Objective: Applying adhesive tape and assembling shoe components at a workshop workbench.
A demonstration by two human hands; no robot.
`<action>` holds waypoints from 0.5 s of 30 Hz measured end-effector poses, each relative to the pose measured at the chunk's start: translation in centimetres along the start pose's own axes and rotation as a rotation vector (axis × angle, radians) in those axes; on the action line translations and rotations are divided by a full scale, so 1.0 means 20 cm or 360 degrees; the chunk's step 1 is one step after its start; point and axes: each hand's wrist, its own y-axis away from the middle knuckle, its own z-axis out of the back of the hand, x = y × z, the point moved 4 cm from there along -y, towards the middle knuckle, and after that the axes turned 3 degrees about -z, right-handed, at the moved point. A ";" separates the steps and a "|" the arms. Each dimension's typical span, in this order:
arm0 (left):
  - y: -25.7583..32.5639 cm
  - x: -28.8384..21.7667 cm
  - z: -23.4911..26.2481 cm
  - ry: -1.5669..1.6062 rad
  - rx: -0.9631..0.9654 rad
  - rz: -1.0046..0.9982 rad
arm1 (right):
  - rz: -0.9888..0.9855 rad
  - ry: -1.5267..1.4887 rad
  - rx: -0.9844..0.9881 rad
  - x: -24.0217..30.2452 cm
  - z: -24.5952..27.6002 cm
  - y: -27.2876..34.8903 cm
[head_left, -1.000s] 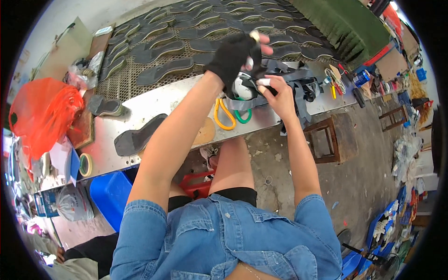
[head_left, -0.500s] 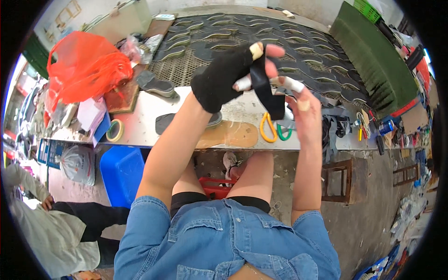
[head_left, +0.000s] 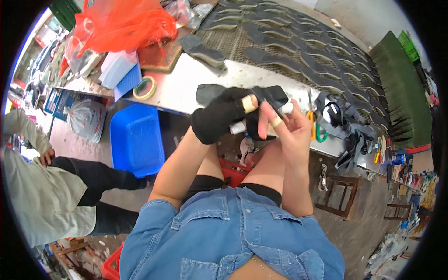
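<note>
My left hand, in a black fingerless glove with taped fingertips, is closed on a black strap. My bare right hand, with tape around several fingers, pinches the same strap from the other side. The strap is bent into a loop between the hands, above my lap at the table's front edge. A dark shoe sole lies on the white table, partly hidden behind the glove. Just beyond my right hand are scissor handles, one orange and one green.
Rows of dark soles cover a mesh surface behind the table. Black and grey strips hang at the right edge. A tape roll and red bag sit left. Below are a blue tub, a wooden stool and another person.
Both hands have come lower and nearer my body, and the strap, hanging before, is now looped between them. The view has turned, so the table slants down to the right.
</note>
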 end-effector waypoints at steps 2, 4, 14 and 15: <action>0.16 0.04 -0.04 0.0151 -0.0008 0.0107 | 0.0111 0.0594 0.0063 0.01 0.01 0.02; 0.35 0.01 -0.03 0.0520 0.0409 0.0208 | 0.0612 0.1487 0.0031 0.07 0.09 0.05; 0.46 0.18 0.35 -0.0037 0.0117 0.1049 | 0.0603 0.1595 0.0320 0.08 0.17 -0.13; 0.44 0.15 0.34 -0.0188 0.0131 0.0959 | 0.0858 0.1786 0.0312 0.11 0.16 -0.13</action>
